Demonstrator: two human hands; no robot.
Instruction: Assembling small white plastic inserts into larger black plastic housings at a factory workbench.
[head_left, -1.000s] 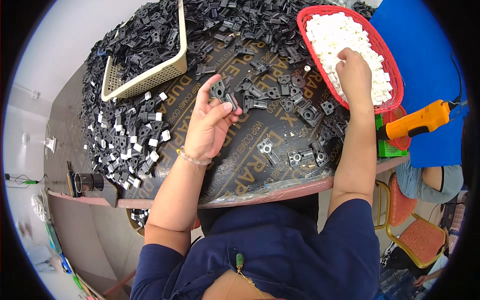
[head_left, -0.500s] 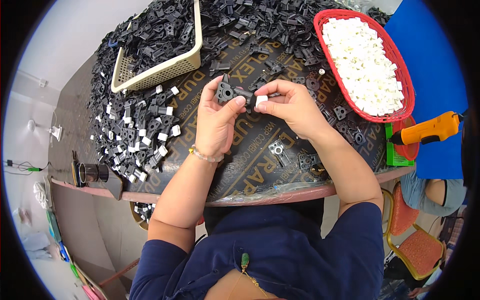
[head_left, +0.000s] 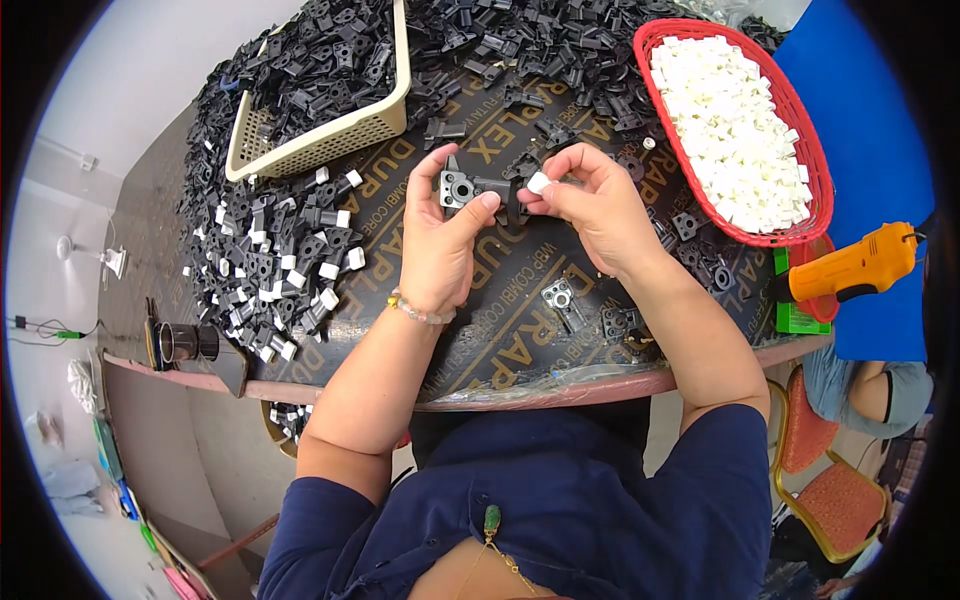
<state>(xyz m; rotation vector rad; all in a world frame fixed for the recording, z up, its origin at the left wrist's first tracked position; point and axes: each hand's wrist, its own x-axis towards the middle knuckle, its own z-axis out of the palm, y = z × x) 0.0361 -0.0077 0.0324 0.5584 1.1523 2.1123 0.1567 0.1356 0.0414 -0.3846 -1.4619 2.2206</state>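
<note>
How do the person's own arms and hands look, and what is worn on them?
Both forearms are bare up to short dark blue sleeves near the shoulders. The left hand has a thin beaded bracelet around the wrist. The right hand wears no glove, and no ring or watch is visible on it. Neither hand is gloved.

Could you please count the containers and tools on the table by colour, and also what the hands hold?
Beige basket: 1
Red basket: 1
Orange tool: 1
Black part in left hand: 1
White piece in right hand: 1
Total: 5
</note>
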